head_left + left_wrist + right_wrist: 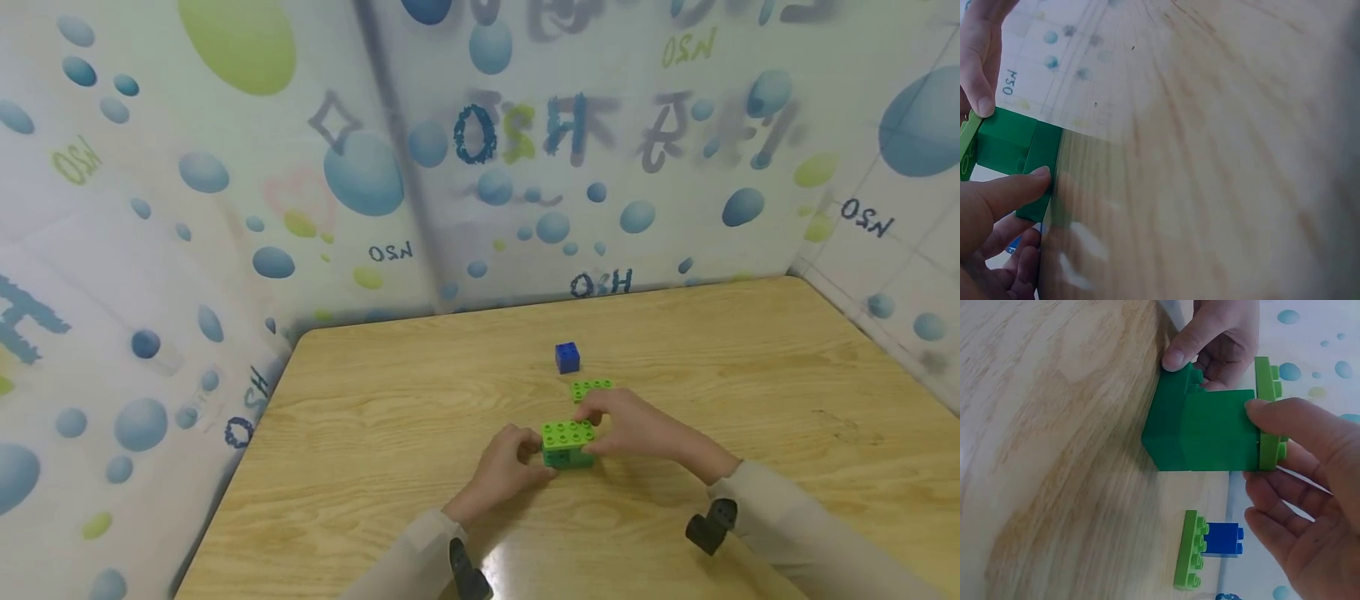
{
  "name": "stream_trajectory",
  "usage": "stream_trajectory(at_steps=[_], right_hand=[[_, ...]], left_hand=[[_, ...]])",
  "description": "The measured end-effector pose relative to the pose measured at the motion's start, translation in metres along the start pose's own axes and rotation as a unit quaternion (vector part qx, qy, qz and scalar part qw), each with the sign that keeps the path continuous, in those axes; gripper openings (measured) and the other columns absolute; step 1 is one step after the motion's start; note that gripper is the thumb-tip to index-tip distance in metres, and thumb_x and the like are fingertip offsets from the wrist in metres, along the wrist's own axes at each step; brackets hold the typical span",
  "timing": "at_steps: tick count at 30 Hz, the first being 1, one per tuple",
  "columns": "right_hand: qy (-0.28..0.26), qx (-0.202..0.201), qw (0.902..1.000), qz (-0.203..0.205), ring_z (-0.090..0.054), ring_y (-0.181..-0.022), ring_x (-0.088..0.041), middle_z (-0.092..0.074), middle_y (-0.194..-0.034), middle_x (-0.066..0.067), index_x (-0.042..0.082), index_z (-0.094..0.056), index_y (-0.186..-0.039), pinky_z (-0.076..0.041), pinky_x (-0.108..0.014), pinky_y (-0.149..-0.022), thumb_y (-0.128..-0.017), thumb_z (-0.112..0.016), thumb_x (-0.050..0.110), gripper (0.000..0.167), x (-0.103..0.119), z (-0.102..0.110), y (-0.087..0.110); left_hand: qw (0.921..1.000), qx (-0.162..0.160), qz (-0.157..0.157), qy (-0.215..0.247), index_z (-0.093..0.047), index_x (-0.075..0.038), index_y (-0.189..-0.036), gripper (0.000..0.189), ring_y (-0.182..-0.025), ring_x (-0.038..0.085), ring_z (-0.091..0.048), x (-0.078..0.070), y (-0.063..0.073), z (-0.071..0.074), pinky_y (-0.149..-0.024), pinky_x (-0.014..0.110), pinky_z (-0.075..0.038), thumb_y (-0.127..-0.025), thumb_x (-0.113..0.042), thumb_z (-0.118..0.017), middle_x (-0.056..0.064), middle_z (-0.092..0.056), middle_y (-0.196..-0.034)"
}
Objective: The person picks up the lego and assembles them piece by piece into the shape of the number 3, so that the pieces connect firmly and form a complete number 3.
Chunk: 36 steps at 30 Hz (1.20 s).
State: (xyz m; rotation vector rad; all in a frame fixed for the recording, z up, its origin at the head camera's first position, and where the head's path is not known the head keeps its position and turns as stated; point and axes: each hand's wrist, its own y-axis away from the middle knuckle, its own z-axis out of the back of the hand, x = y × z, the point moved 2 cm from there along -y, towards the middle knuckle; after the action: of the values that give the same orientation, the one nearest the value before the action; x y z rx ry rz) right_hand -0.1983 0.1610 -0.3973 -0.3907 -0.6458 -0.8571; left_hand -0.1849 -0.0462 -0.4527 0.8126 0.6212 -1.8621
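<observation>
A small stack of toy building bricks stands on the wooden table. At its bottom lies a dark green base brick (1169,422), with studs bare at the left end. A taller dark green block (1219,434) rises from the right end. Across the top sits a light green studded plate (567,433), jutting out past the block to the left. My left hand (504,468) pinches the base brick's left end, thumb (1036,178) on the near side. My right hand (633,423) pinches the plate's right end, its thumb overlapping the seam with the block.
Behind the stack lies a second light green plate (581,390), partly hidden by the right hand in the head view. Farther back is a blue brick (567,358). A patterned curtain wall (360,275) borders the table (390,375) at the back.
</observation>
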Motion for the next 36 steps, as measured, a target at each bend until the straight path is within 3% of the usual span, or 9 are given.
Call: stream_trajectory(at_steps=[16,28,36], right_hand=[[-0.019,-0.010,0.9996,-0.016,-0.051,-0.080,-0.015,-0.055,-0.087,0.003,0.006,-0.060,-0.099,-0.044,-0.029,-0.068,-0.071,-0.079,0.019,0.036,-0.001,-0.002,-0.003],[-0.125,-0.023,0.9911,-0.040,-0.053,-0.094,-0.021,-0.055,-0.110,-0.007,0.000,-0.056,-0.117,-0.041,-0.048,-0.089,-0.077,-0.074,0.028,0.053,-0.018,-0.012,0.010],[-0.130,-0.016,0.9911,-0.024,-0.055,-0.101,-0.028,-0.056,-0.117,-0.016,-0.001,-0.053,-0.123,-0.040,-0.049,-0.089,-0.083,-0.068,0.026,0.050,-0.017,-0.001,0.011]], left_hand=[[1.0000,0.005,0.002,-0.002,-0.063,-0.002,-0.096,0.035,-0.082,0.016,-0.049,-0.001,0.000,0.004,-0.074,0.028,-0.040,-0.069,-0.018,-0.079,0.003,-0.055,-0.090],[0.9999,0.015,-0.001,-0.002,-0.063,-0.003,-0.098,0.036,-0.082,0.014,-0.048,0.000,-0.001,0.001,-0.073,0.027,-0.040,-0.070,-0.019,-0.079,0.001,-0.055,-0.090],[0.9996,0.021,0.018,-0.002,-0.063,-0.005,-0.099,0.037,-0.083,0.013,-0.048,0.002,-0.001,0.001,-0.074,0.027,-0.041,-0.071,-0.022,-0.079,-0.001,-0.054,-0.091]])
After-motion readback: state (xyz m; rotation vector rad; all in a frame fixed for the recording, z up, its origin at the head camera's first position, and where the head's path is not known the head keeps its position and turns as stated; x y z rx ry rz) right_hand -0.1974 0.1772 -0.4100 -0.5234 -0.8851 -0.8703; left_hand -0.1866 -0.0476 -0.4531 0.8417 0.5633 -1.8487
